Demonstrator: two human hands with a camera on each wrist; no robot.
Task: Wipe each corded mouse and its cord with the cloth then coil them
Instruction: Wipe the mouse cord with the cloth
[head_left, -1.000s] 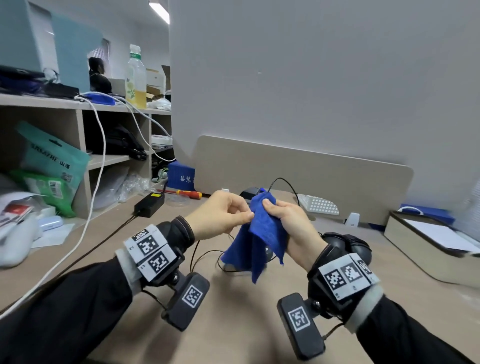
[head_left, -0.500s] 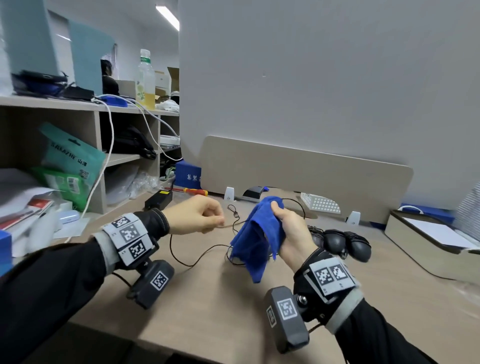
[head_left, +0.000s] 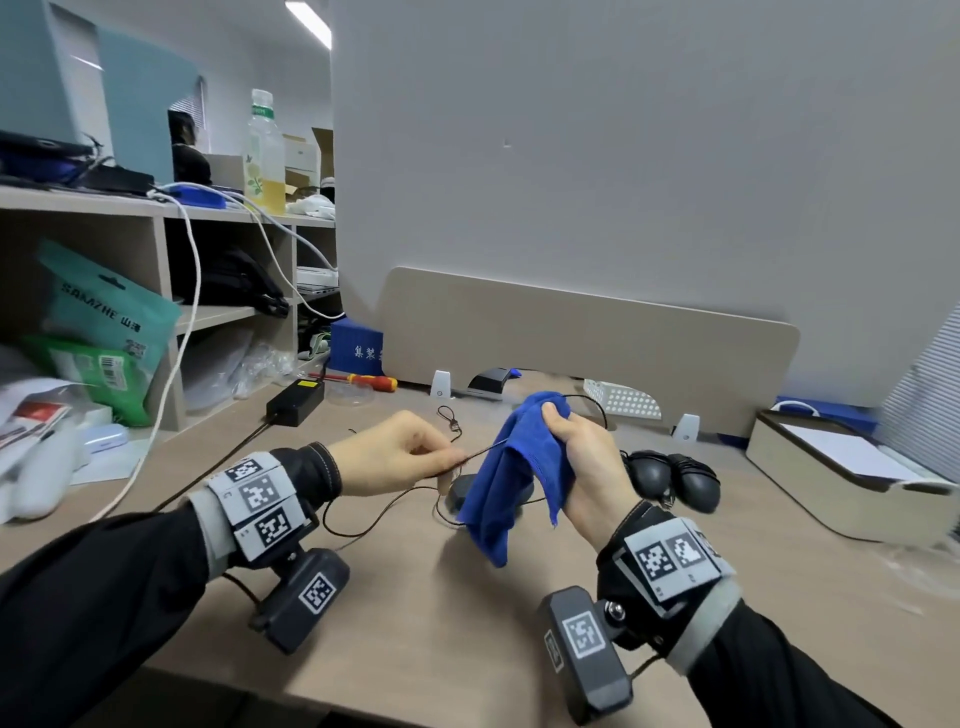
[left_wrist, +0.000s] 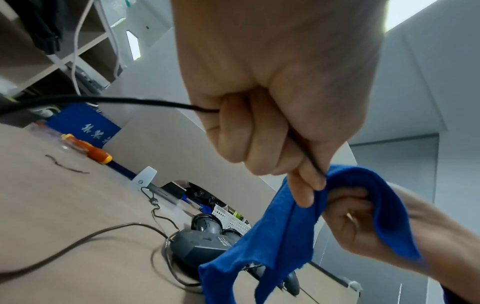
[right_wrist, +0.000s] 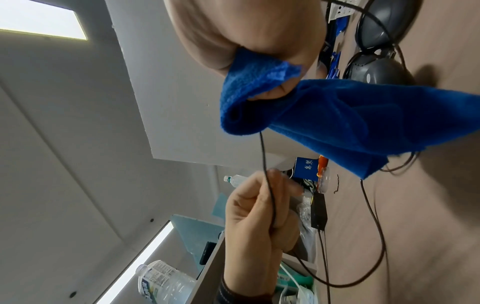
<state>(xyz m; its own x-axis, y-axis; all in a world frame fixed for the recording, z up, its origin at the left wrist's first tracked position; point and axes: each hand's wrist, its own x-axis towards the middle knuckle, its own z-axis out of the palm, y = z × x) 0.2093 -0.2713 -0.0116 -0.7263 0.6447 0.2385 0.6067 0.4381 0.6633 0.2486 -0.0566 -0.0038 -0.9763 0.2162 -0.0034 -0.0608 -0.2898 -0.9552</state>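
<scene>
I see the table (head_left: 415, 597) first, with one mouse (head_left: 462, 491) lying low behind the blue cloth (head_left: 511, 483) and two more mice (head_left: 670, 475) just past my right hand (head_left: 582, 462). That hand squeezes the cloth around the thin cord (head_left: 485, 452), and my left hand (head_left: 395, 454) pinches the cord in its fingers (left_wrist: 307, 185). My hands have moved apart since a moment ago, so more cord has slid through the cloth, and I think coiling comes later.

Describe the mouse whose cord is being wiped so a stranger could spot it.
On the beige desk, look under the blue cloth hanging from the right hand. The grey mouse lies there with loose cord; the two black mice sit coiled behind that hand.
</scene>
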